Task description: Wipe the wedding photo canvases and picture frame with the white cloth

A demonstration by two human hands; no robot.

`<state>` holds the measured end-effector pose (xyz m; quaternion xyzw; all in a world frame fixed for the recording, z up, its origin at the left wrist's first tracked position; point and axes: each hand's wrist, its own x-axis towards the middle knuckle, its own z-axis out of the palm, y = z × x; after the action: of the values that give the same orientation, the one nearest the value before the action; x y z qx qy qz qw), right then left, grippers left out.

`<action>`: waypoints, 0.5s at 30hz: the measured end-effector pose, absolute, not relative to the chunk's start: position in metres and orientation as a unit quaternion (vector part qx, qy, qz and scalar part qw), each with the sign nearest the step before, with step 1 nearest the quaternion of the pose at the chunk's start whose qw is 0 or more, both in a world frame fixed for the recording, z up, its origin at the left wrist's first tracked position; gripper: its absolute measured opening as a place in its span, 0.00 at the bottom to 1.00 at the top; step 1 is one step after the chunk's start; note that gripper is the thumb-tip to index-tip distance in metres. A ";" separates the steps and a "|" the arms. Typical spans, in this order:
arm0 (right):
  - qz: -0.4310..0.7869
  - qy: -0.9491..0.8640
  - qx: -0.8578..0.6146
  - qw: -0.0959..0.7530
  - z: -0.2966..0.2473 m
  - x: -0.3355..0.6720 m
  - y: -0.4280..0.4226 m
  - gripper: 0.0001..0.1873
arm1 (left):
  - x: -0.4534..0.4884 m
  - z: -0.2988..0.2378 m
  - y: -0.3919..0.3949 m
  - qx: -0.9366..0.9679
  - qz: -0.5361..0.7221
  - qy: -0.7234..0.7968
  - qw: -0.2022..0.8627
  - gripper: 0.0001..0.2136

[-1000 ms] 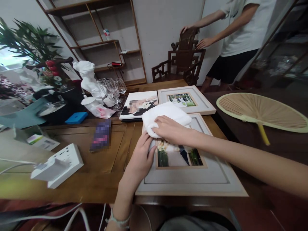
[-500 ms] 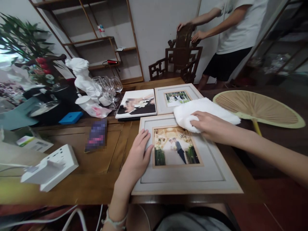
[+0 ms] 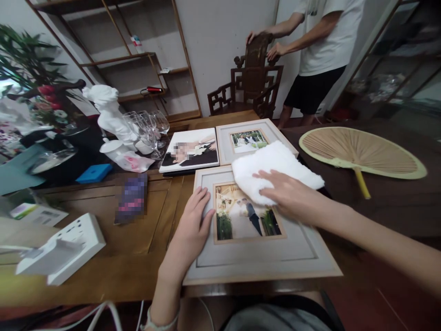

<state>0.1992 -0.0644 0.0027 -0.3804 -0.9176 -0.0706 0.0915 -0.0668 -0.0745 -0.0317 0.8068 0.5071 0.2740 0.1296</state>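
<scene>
A light wooden picture frame with a wedding photo lies flat at the table's front edge. My left hand rests along its left side, fingers stretched over the rim and thumb apart. Pressed against the upper part of the frame is a fluffy white towel, with my right hand gripping its near part. The towel covers the frame's top right and overlaps the corner of a second picture frame behind. A white photo album sits beside that second frame.
A palm-leaf fan lies to the right. Wine glasses, a white bust, a blue box and a white power strip stand leftward. Across the table, a person holds a dark wooden chair.
My right hand has slid the towel left and toward me, onto the photo's top edge. My left hand keeps its place on the frame. The whole view has shifted slightly.
</scene>
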 end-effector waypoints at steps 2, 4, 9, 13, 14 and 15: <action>-0.046 -0.917 -0.381 0.111 -0.001 0.194 -0.094 0.26 | -0.066 -0.031 -0.075 0.804 0.278 0.509 0.131 0.18; -0.030 -0.911 -0.383 0.150 -0.008 0.187 -0.128 0.21 | -0.066 -0.031 -0.076 0.803 0.282 0.508 0.131 0.18; -0.022 -0.887 -0.397 0.237 -0.016 0.172 -0.180 0.08 | -0.066 -0.031 -0.077 0.810 0.296 0.490 0.128 0.18; -0.030 -0.899 -0.396 0.186 -0.006 0.175 -0.156 0.18 | -0.066 -0.031 -0.076 0.811 0.292 0.491 0.130 0.18; -0.043 -0.896 -0.407 0.173 -0.004 0.179 -0.143 0.21 | -0.067 -0.030 -0.076 0.809 0.290 0.493 0.134 0.18; -0.061 -0.889 -0.424 0.163 -0.001 0.182 -0.130 0.23 | -0.067 -0.030 -0.076 0.807 0.287 0.497 0.140 0.18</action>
<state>0.1821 -0.1298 -0.0010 -0.4241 -0.8886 -0.0614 0.1634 -0.0666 -0.0758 -0.0298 0.8069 0.4969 0.2872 0.1398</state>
